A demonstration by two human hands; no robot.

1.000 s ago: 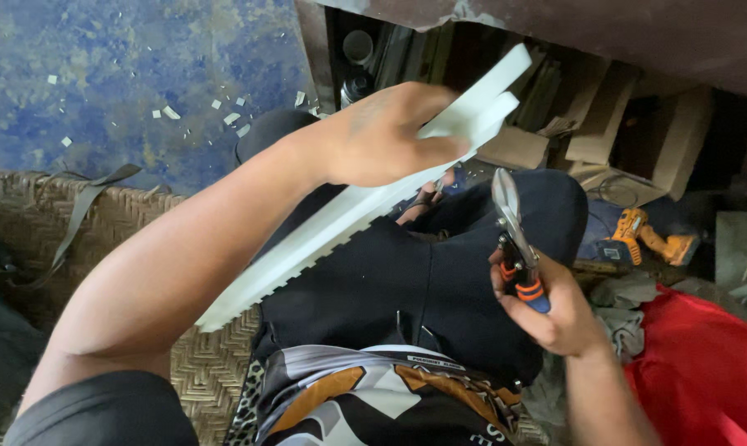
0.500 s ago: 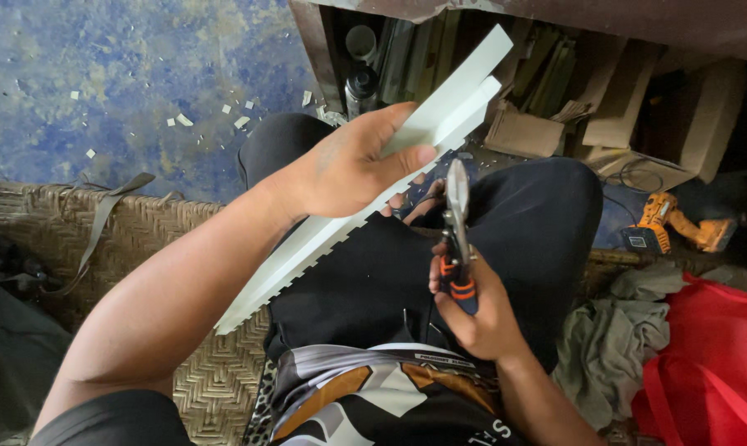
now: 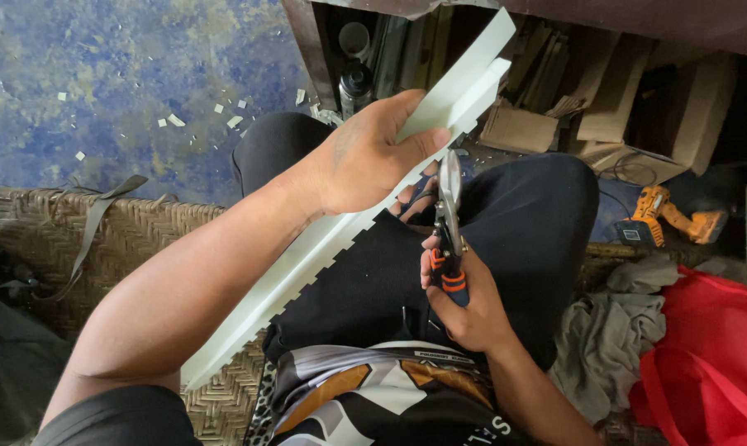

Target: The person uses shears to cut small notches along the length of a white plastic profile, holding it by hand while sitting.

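Over the lap of a seated person, the left hand (image 3: 365, 157) is gripping a long pale plastic strip (image 3: 307, 256) with a notched lower edge, fingers wrapped over its upper part. That strip is running diagonally from the woven mat (image 3: 142, 239) up toward the cardboard boxes (image 3: 613, 107). Just beside it, the right hand (image 3: 464, 306) is clamping the orange-and-black handles of metal snips (image 3: 449, 223), blades pointing up and meeting the strip's edge just below the left thumb. Near the right knee an orange cordless drill (image 3: 667, 216) is lying beside a grey rag (image 3: 621, 330) and a red bag (image 3: 704, 363).
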